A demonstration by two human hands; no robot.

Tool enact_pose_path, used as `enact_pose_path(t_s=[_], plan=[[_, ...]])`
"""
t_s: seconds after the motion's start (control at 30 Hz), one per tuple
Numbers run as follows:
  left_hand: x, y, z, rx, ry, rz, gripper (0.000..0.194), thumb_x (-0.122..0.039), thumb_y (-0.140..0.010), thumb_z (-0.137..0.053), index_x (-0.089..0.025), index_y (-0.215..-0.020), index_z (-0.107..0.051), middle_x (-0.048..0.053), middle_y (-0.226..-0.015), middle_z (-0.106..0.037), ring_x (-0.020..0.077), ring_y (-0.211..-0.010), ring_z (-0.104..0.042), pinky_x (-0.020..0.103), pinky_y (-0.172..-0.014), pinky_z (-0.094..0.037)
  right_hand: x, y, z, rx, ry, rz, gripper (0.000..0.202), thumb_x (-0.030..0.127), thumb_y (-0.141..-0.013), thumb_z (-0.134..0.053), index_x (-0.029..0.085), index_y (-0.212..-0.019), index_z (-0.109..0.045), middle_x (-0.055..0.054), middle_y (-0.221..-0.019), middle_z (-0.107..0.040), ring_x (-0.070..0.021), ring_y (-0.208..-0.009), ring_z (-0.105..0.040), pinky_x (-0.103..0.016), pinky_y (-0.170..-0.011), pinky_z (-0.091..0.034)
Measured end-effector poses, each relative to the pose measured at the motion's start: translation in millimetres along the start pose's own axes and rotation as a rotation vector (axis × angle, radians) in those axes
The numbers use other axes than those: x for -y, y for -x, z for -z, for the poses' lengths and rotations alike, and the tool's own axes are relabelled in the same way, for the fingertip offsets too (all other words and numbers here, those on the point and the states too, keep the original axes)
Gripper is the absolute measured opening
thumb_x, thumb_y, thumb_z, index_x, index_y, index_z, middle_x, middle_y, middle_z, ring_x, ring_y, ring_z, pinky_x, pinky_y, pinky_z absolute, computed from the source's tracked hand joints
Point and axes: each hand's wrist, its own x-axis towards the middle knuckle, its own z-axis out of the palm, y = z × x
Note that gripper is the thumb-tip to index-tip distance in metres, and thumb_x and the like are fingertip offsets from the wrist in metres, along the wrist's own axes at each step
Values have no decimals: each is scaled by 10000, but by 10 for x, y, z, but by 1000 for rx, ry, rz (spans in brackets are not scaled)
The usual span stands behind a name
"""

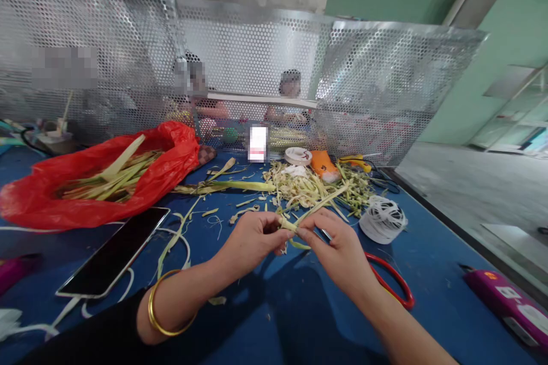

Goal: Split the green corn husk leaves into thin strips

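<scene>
My left hand [257, 235] is closed in a pinch on one end of a pale green plant strip [288, 224], which looks like husk or leaf. Close beside it, my right hand [336, 242] pinches the same strip, whose long tail slants up and to the right. Behind the right hand and wrist is a red-handled tool [396, 278], apparently scissors; a bit of metal shows by the fingers. Whether that hand also touches it, I cannot tell. Beyond both hands lies a heap of cut plant scraps [302, 189], with loose strips [240, 186] to its left.
A red plastic bag [107, 211] holding more strips and a phone [115, 254] with a white cable lie left. Right are a white twine roll [382, 220] and a purple device [507, 305]. An orange packet [324, 165] and tape roll [298, 155] stand before a perforated metal screen [257, 40]; people sit behind it.
</scene>
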Motion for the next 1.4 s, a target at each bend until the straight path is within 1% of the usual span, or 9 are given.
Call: enact_pose_path(t_s=[0.23, 0.37, 0.5, 0.6, 0.7, 0.97, 1.13, 1.23, 1.4], plan=[[38, 2, -72, -43, 196, 58, 144, -275, -694, -664, -133, -697, -643, -38, -519, -582, 83, -474, -511, 216, -527, -430, 4, 84, -142, -226, 102, 46, 22, 221, -832, -615, 209, -827, -598, -8, -737, -625, -175, -697, -554, -315, -684, -396], [58, 17, -98, -42, 194, 60, 113, -238, -689, -665, -127, -708, -656, -31, -531, -594, 83, -484, -518, 215, -534, -436, -5, 71, -166, -174, -33, -15, 98, 223, -839, -611, 217, -742, -597, -7, -728, -619, -173, -709, -548, -290, -664, -408], [85, 16, -101, -19, 152, 16, 134, -264, -709, -656, -136, -672, -648, -32, -523, -577, 82, -488, -504, 211, -530, -426, 20, 63, -163, -176, 17, 22, 98, 199, -829, -622, 212, -734, -602, -2, -718, -616, -168, -691, -538, -292, -661, -393], [109, 11, -103, 5, 155, 7, 142, -271, -709, -640, -146, -642, -628, -36, -518, -565, 85, -483, -496, 220, -530, -435, 29, 67, -158, -174, 92, 85, 37, 211, -832, -634, 215, -869, -635, -2, -737, -621, -175, -720, -550, -306, -688, -385], [112, 23, -108, 7, 120, -12, 98, -214, -688, -599, -154, -611, -606, -39, -504, -559, 87, -478, -494, 218, -524, -423, 38, 65, -154, -162, 151, 121, 152, 244, -848, -624, 235, -996, -657, -8, -744, -601, -179, -719, -548, -310, -672, -372], [93, 56, -94, -47, -70, -53, 83, -126, -576, -497, -164, -514, -538, -43, -486, -515, 91, -492, -449, 210, -490, -347, 188, -7, -111, -127, 284, 238, 55, 231, -831, -635, 232, -832, -690, -14, -765, -623, -177, -748, -571, -321, -684, -325], [67, 46, -40, -54, -196, -77, 74, -137, -567, -510, -163, -500, -530, -40, -486, -505, 94, -505, -441, 206, -484, -320, 319, -112, -103, -58, 323, 193, 128, 126, -780, -615, 201, -676, -611, 9, -711, -601, -150, -691, -551, -304, -678, -326], [-5, 52, 0, 1, -159, -53, 77, -163, -578, -538, -161, -501, -539, -32, -484, -516, 105, -494, -463, 221, -493, -348, 415, -234, -93, -2, 185, 127, 153, 80, -729, -592, 193, -627, -576, 20, -673, -574, -122, -631, -524, -261, -622, -353], [-74, 42, 69, 139, -17, 5, 172, -271, -625, -619, -164, -513, -543, -15, -486, -532, 129, -474, -505, 262, -505, -418, 524, -469, -91, 100, -4, -54, 126, 193, -747, -588, 200, -626, -555, 37, -559, -546, -109, -514, -490, -221, -489, -338]])
